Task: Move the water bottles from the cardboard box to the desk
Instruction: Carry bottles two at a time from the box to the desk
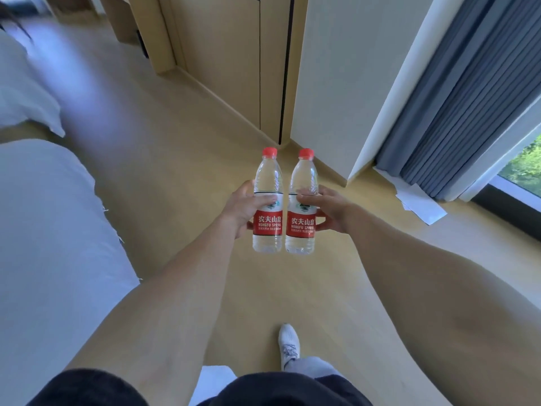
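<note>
Two clear, ribbed plastic bottles with red screw caps and glossy red labels are held side by side in the air above the floor, nearly touching. The left hand (240,210) wraps its fingers around the left bottle (268,200) at label height, and the right hand (328,210) grips the right bottle (302,202) the same way. Below them lies a smooth pale wood-look floor (175,171), with white bedding (44,230) along the left. Light wooden wardrobe doors (228,60) stand ahead, pleated grey curtains (456,106) hang beside a window at right, and white paper sheets (421,205) lie below the curtains. Both bottles stand upright, long axes vertical, caps up.
</note>
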A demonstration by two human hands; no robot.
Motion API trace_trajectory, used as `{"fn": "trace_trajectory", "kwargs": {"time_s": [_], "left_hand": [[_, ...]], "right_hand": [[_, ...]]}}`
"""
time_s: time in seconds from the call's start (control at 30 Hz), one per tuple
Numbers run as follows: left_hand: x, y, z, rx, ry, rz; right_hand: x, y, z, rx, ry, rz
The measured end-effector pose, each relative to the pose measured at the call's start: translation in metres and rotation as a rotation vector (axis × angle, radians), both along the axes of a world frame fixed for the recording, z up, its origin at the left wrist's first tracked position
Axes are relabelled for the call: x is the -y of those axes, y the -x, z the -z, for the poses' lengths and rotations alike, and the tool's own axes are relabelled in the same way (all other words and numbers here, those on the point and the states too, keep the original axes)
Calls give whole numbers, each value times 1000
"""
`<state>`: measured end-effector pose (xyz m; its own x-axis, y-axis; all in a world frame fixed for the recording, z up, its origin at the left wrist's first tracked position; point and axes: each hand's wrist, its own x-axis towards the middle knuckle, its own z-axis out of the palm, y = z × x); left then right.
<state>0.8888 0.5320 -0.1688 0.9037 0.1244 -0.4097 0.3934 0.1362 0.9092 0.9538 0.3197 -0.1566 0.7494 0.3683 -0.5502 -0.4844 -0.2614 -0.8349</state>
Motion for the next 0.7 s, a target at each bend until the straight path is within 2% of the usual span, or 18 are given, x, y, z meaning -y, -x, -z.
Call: {"fn": "trace_trajectory", "kwargs": {"time_s": [0.37, 0.7], "left_hand": [[-54, -114, 0, -46, 29, -211], [-199, -201, 19, -58, 46, -347]], "right_hand": [[-69, -155, 14, -42, 4, -212], [-219, -265, 25, -31, 30, -363]]}}
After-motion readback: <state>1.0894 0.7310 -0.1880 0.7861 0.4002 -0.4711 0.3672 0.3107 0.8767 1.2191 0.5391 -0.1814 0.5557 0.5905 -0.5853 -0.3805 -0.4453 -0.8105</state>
